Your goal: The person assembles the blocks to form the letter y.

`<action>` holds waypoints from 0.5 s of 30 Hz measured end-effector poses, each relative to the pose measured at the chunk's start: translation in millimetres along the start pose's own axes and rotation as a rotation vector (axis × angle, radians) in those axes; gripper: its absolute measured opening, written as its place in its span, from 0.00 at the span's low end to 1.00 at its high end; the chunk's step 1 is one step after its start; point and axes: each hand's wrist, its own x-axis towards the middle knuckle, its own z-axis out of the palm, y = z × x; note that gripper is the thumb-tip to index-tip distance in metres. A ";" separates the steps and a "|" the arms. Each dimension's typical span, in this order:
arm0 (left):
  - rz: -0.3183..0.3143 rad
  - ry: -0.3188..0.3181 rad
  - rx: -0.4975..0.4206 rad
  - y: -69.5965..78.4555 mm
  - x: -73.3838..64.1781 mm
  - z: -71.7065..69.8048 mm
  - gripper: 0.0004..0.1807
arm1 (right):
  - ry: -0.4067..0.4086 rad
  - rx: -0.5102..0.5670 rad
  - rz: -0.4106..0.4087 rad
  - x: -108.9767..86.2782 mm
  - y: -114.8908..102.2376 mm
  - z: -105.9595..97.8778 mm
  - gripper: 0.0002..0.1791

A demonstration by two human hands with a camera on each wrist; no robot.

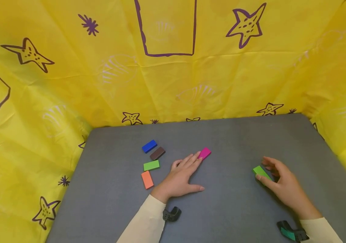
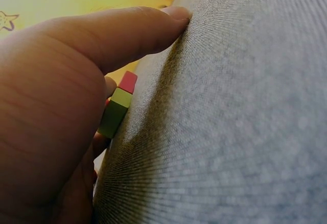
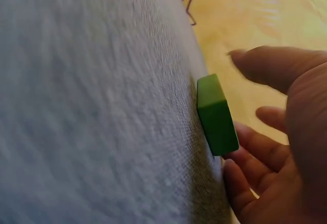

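On the grey table, the left hand lies palm down with its fingers stretched out and its thumb spread to the side. Its fingertips touch the near end of a magenta block. In the left wrist view, a yellow-green block and a pink block show below the thumb. The right hand is around a green block lying on the table at the right. Seen from the right wrist, its thumb stands apart from the green block, and loosely bent fingers are behind the block's end.
Left of the left hand lie a blue block, a dark brown block, a light green block and an orange block in a loose column. Yellow patterned cloth hangs behind the table and along its sides.
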 end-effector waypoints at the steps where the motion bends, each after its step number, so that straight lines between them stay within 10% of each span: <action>1: -0.002 0.000 0.000 0.1 -0.2 0.0 0.57 | 0.003 -0.002 -0.009 -0.8 0.9 1.8 0.38; 15: 0.002 0.002 -0.011 -0.9 0.6 0.9 0.57 | 0.070 -0.159 -0.119 -7.2 -2.8 10.4 0.32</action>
